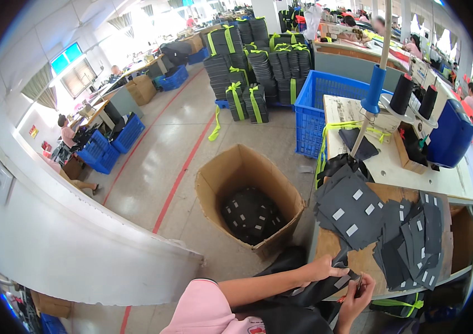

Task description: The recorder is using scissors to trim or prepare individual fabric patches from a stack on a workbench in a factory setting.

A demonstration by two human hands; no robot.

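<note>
My left hand (324, 269) is closed on the edge of a dark grey fabric piece (343, 281) with a pale grey patch, held above my lap. Just right of it, my right hand (357, 295) is closed round a small metal tool with a red-orange end, which looks like thread snips; the fingers partly hide it. Its tip is by the corner of the fabric. On the wooden tabletop beside my hands lie a fanned stack of dark panels (343, 207) with white patches and a second loose pile of similar panels (418, 239).
Left of the table stands an open cardboard box (214, 186) with patched dark pieces inside. Thread cones (401, 94) and a blue container (452, 133) are on the machine table. Beyond are a blue crate (310, 119) and bundles tied with yellow-green strips (247, 72). A white partition (80, 239) curves at left.
</note>
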